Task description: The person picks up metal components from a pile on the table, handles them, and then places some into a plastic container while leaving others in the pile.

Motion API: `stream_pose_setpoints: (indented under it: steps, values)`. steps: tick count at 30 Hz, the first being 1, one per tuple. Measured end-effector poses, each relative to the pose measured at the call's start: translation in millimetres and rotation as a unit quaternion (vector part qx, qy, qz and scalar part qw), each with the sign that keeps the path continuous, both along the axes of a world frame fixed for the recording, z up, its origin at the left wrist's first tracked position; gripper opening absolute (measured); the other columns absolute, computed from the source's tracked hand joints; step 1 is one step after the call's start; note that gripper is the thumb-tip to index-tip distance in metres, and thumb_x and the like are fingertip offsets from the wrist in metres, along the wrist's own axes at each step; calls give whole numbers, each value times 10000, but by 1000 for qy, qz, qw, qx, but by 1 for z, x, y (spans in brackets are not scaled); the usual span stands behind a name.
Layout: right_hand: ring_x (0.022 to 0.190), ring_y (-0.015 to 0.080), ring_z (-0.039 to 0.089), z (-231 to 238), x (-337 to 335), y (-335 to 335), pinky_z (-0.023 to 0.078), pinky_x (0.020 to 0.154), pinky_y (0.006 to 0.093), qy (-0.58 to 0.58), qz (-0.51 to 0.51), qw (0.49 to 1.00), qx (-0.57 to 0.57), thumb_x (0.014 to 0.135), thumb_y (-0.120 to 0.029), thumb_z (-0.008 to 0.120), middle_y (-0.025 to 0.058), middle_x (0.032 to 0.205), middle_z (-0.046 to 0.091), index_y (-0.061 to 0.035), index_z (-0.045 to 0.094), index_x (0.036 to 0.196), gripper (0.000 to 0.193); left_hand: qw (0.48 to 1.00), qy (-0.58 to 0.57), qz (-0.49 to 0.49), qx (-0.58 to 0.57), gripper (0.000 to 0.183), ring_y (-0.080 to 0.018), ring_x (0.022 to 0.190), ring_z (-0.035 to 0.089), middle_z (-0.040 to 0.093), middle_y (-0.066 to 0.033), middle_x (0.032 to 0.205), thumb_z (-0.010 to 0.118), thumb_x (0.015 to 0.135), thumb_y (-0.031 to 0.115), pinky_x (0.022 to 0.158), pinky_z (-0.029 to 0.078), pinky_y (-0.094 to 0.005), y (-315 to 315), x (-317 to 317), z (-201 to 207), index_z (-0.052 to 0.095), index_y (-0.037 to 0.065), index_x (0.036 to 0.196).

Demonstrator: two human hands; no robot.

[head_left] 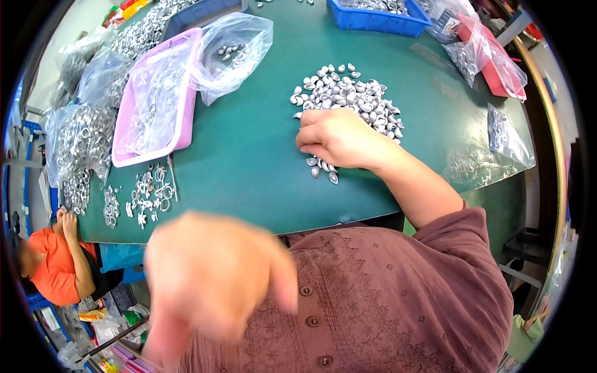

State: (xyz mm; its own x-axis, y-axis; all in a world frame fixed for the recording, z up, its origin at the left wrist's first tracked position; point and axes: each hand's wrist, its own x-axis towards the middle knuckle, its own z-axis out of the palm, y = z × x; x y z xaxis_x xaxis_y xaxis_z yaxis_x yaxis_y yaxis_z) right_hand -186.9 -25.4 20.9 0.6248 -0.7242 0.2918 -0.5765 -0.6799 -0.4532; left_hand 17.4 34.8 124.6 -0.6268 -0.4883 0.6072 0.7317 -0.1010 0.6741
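Note:
A heap of small silver teardrop-shaped metal pieces (pixel 354 96) lies on the green table, with a few more pieces (pixel 322 166) on its near side. My right hand (pixel 342 137) rests at the heap's near edge, its fingers curled together. Whatever is between those fingers, if anything, is hidden. Close to the camera, my left hand (pixel 214 273) is raised in front of the table's near edge. Motion smears its fingers, so its hold cannot be made out.
A pink tray (pixel 189 118) lined with clear plastic stands left, near loose metal rings (pixel 152 189) and bagged parts (pixel 84 140). Blue bins (pixel 382 20) sit at the far side, a red tray (pixel 497 65) at the right. A person in orange (pixel 59 267) works at the left.

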Motion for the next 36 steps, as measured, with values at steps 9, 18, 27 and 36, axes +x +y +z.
stream_pose_setpoints:
  steps: [9,18,27,36]
  values:
    - [690,232,582,14,15,12,472,566,305,-188,79,978,-36,698,-46,610,46,775,589,-74,597,793,100,883,-301,217,287,255,-140,741,595,584,-95,897,467,891,148,656,521,-270,-18,3,-93,486,-6,1094]
    - [639,172,585,16,15,15,452,529,271,-276,21,952,133,716,-4,620,66,751,591,-37,586,841,134,894,-240,220,309,169,-153,750,611,603,-100,896,519,856,86,668,525,-280,-17,-3,-100,517,13,1008]
    - [609,147,558,11,15,12,435,519,255,-273,31,953,129,721,-17,623,51,706,574,-28,590,820,105,892,-248,221,307,188,-168,768,606,597,-103,917,503,862,78,699,516,-289,-16,-2,-101,504,-6,1030]
    - [619,104,526,10,17,14,404,539,224,-237,37,961,142,759,-26,610,34,731,576,-27,603,836,77,876,-291,194,333,197,-142,691,597,605,-91,859,456,892,125,629,515,-260,-19,0,-104,515,-17,1016]
